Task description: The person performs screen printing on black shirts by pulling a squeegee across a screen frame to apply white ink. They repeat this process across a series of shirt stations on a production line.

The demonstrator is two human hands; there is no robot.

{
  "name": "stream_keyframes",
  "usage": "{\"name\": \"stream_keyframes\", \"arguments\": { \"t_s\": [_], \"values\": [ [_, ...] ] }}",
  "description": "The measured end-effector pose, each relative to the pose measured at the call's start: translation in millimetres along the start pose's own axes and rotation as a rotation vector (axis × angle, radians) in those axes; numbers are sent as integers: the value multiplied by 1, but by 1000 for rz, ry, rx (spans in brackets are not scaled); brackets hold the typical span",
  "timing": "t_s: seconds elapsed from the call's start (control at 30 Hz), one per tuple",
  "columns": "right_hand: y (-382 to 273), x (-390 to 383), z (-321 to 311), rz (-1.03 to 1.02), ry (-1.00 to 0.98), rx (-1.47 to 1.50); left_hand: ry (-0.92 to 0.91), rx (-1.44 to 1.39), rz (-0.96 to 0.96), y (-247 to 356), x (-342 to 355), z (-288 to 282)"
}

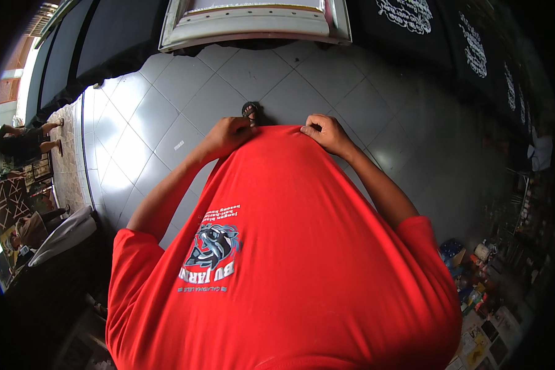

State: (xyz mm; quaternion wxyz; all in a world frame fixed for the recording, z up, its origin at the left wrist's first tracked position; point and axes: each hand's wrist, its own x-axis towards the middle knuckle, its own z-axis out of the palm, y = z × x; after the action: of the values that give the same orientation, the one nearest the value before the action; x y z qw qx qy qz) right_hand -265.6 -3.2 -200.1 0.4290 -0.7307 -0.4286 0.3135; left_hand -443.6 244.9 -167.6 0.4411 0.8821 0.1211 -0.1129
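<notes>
The red T-shirt that I wear fills the middle of the view, its front drawn out taut away from me. A dark fish emblem with lettering is printed on its left part. At the hem's far left corner my left hand is closed on the cloth. My right hand grips the hem at the far right corner, fingers curled and thumb pressed in. Between the two hands the hem runs nearly straight. Beyond it shows a foot in a dark sandal.
Grey floor tiles spread around me. Ahead stands a pale metal frame, flanked by black printed shirts and dark panels. Another person is at the far left. Cluttered small items lie at the lower right.
</notes>
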Motion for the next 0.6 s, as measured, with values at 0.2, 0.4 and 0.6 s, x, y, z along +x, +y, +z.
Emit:
{"name": "stream_keyframes", "arguments": {
  "t_s": [0.2,0.4,0.6],
  "values": [
    [14,-26,9,124,4,109,-27,60,183,55,0,-14],
    [25,-32,11,18,41,94,-900,-302,1263,250,-68,-100],
    [21,-39,-2,194,-39,114,-1138,-188,1253,280,-63,-128]
  ]
}}
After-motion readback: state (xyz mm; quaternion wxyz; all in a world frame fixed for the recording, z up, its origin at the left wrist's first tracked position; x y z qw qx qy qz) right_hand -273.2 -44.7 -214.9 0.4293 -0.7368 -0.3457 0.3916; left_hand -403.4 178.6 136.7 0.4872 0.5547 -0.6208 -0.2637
